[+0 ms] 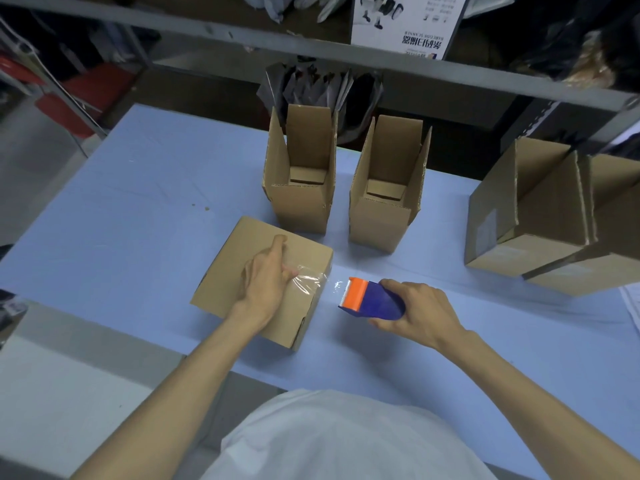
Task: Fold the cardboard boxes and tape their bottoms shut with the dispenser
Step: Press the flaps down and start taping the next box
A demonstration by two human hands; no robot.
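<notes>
A folded cardboard box (239, 258) lies bottom-up on the blue table (121, 220). My left hand (268, 282) presses flat on its top, fingers straight over a strip of clear tape (310, 278) that runs across the box's right edge. Just right of the box, my right hand (415, 311) grips a blue tape dispenser (372, 299) with an orange cutter end. The cutter points at the box, with a short shiny stretch of tape between them.
Two upright open boxes (299, 202) (384, 216) stand behind the work spot. Larger open boxes (540, 220) sit at the right. A bin of dark bags (322, 88) stands past the table's far edge, under a grey shelf rail (311, 53).
</notes>
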